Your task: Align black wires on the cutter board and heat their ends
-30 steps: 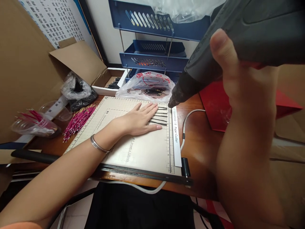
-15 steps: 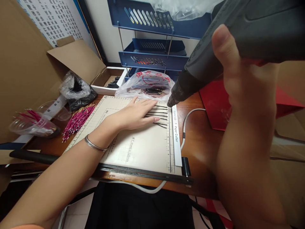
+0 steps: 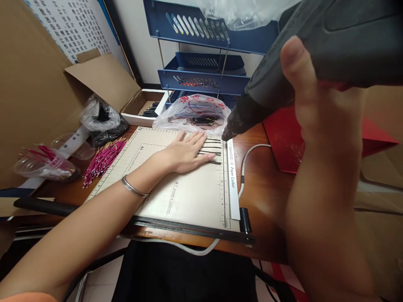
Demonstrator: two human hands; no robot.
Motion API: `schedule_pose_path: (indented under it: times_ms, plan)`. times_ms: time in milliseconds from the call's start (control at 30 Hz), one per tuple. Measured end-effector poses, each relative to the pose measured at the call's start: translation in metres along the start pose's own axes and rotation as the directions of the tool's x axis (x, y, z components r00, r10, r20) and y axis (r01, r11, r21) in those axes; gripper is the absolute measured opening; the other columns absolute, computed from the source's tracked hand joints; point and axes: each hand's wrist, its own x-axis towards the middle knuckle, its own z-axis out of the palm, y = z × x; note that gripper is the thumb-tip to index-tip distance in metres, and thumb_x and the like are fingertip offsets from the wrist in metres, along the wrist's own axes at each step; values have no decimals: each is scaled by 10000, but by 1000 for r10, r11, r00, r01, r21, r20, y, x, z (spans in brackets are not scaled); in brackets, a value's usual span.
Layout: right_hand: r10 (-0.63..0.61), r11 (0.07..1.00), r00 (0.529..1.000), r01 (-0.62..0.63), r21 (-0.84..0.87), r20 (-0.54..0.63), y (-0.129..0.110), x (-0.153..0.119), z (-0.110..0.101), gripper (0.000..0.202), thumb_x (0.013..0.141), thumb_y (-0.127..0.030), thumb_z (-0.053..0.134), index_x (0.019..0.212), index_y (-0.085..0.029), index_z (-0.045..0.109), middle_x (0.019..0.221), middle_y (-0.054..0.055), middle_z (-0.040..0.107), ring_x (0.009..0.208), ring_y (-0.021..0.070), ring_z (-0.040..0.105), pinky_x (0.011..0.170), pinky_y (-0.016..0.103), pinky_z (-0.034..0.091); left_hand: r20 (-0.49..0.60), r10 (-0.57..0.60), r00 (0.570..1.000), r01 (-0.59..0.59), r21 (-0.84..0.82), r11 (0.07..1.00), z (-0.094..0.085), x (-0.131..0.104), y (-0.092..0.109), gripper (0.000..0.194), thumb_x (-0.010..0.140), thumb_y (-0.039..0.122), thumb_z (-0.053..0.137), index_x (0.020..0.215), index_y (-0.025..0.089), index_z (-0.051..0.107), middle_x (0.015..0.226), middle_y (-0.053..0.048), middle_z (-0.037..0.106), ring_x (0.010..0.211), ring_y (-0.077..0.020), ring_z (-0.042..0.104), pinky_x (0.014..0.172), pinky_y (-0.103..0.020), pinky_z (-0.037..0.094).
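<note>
The left hand (image 3: 185, 154) lies flat, fingers released, on thin black cords (image 3: 214, 147); at two o'clock, the right hand (image 3: 324, 96) grasps a dark-grey tapered tool (image 3: 336, 48).

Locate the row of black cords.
In the head view, the black cords lie just right of centre on the paper cutter, partly under the left hand, left of the black nozzle.

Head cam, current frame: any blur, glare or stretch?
Head view: right hand soft and looming large, likely near the lens; head view: left hand crisper, "Paper Cutter" lettering readable; head view: pale sheen on the brown tabletop.
</note>
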Motion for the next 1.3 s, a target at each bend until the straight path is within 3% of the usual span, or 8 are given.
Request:
schedule_pose_path:
  times_ms: [167,300,400,500,633,900,1100,1300]
  plan:
    - [-101,995,994,102,-15,34,-5,-5,2,456,984,-671,794,1232,-289,812,1366,-12,790,1409,258,710,1349,418,478,7,23,1000,-22,-16,1000,-2,-5,-1,1023,1084,813,186,1833,117,173,1905,-145,136,1798,-335,91,1438,-605,-62]
    - [-90,994,994,94,-62,66,-7,-5,2,411,1001,-674,770,1208,-322,821,1348,-21,795,1405,260,709,1354,416,470,-125,38,991,-39,-9,999,-9,-6,-2,790,1141,672,206,1684,188,517,1796,-136,473,1687,-340,403,1430,-644,-11]
    - [-102,992,992,108,-70,75,-3,-3,0,416,1000,-706,751,1218,-357,812,1349,-33,786,1410,268,702,1366,422,465,-260,24,965,-25,-1,1000,-13,-1,-7,616,1144,544,300,1430,208,729,1583,-125,693,1492,-348,589,1390,-657,198]
    - [-87,989,991,98,-113,101,1,-1,-3,362,1011,-688,740,1212,-394,804,1330,-48,771,1454,274,673,1384,411,447,-354,-9,935,3,-16,1000,-13,7,-14,489,1100,480,434,1242,199,808,1366,-140,777,1311,-345,657,1206,-555,465]
    - [-29,990,996,41,-137,86,-2,-1,-2,272,994,-653,771,1178,-454,788,1336,-91,773,1476,254,656,1382,375,451,-399,-6,917,-11,-42,999,-8,16,-22,398,1085,434,499,1121,200,820,1179,-130,790,1152,-317,679,1067,-488,514]
    - [-32,997,994,38,-61,106,-8,-2,-2,347,982,-685,785,1174,-397,812,1329,-78,773,1467,295,666,1405,461,427,-409,48,911,-75,-49,996,-1,22,-28,209,1044,291,609,1024,193,792,1061,-112,789,1050,-285,671,936,-414,468]
    - [-73,997,992,75,-9,101,-10,-2,-2,367,979,-715,776,1178,-409,815,1283,-84,802,1371,277,734,1431,450,391,-391,66,918,-106,-80,991,-3,17,-34,352,1079,440,559,928,184,748,999,-114,782,944,-264,652,850,-382,426]
    - [-1,998,997,7,-66,79,-17,-4,-4,326,942,-711,804,1185,-494,793,1324,-160,775,1499,272,651,1409,460,434,-330,34,944,-93,-168,981,-10,8,-35,319,945,504,761,912,190,718,916,-65,748,835,-218,613,767,-334,383]
